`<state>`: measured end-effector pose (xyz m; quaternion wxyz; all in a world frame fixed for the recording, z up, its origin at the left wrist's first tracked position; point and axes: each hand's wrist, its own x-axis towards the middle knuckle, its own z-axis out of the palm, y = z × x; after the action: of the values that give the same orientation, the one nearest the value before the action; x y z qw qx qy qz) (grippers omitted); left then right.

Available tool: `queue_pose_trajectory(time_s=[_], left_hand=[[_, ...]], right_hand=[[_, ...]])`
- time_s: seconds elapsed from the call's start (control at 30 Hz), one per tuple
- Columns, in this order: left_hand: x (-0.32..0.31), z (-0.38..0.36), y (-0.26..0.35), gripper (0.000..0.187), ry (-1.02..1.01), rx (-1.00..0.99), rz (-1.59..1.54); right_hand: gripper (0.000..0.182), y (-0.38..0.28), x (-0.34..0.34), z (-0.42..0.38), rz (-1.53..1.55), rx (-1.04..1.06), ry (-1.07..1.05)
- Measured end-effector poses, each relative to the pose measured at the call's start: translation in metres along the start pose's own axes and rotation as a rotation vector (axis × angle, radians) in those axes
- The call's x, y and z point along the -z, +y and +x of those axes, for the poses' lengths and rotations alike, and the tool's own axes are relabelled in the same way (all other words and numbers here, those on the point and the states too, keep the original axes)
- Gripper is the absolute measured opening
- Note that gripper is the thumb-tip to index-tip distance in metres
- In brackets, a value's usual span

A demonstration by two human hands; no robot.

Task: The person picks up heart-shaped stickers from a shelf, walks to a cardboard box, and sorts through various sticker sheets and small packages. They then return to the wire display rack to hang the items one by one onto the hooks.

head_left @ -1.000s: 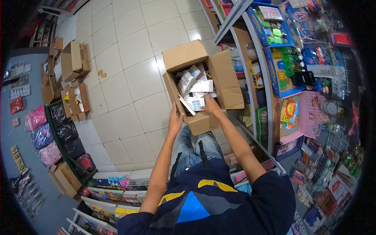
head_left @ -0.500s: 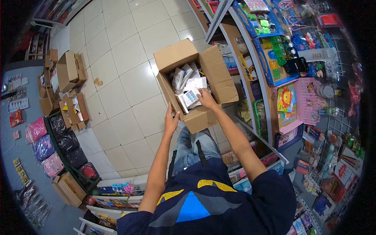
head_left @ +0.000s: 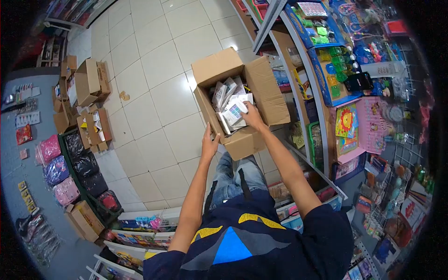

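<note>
An open cardboard box (head_left: 267, 88) with its flaps folded out stands in front of my legs. Inside lie several white packets (head_left: 224, 92), jumbled together. My right hand (head_left: 253, 116) reaches over the near right side and grips a small white pack (head_left: 234, 112) with coloured squares on its face, tilted above the other contents. At the box's near left corner is my left hand (head_left: 211, 141), its fingers stretched along the outer wall and its thumb apart. Nothing shows in that hand. What lies deeper in the box is hidden.
Shelving (head_left: 317, 93) with toys and stationery runs close along the right. More opened cardboard boxes (head_left: 88, 81) stand at the left, near wrapped bags (head_left: 84, 163) on a rack. Below, low shelves (head_left: 140, 238) hold packaged goods. Tiled floor (head_left: 154, 93) lies beyond the box.
The white pack in my right hand has turned and shifted slightly toward the far side of the box. My left hand stays by the corner. The whole view has drifted a little.
</note>
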<state>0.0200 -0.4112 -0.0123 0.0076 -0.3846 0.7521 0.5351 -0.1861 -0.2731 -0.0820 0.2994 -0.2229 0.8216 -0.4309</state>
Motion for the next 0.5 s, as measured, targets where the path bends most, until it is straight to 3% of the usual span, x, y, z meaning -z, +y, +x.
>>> queue_pose_trajectory(time_s=[0.03, 0.13, 0.17, 0.27, 0.4, 0.5], left_hand=[[0.000, -0.001, 0.003, 0.073, 0.005, 0.014, 0.001], [0.001, -0.002, 0.006, 0.073, 0.005, 0.022, 0.022], [0.001, -0.002, 0.006, 0.073, 0.007, 0.020, 0.013], [0.000, -0.003, 0.005, 0.073, 0.014, 0.017, 0.002], [-0.001, -0.003, 0.002, 0.074, 0.029, 0.016, 0.007], [0.002, -0.004, 0.011, 0.074, 0.014, 0.047, -0.018]], right_hand=[[0.058, -0.012, 0.006, 0.001, 0.035, -0.076, -0.009], [0.059, -0.021, 0.009, 0.011, 0.232, 0.036, 0.136], [0.058, -0.018, 0.010, 0.019, 0.162, -0.048, 0.102], [0.055, -0.014, 0.006, 0.023, 0.140, 0.028, 0.229], [0.051, -0.007, -0.005, 0.017, -0.031, -0.101, 0.198], [0.063, -0.011, -0.010, 0.017, 0.045, -0.111, 0.253]])
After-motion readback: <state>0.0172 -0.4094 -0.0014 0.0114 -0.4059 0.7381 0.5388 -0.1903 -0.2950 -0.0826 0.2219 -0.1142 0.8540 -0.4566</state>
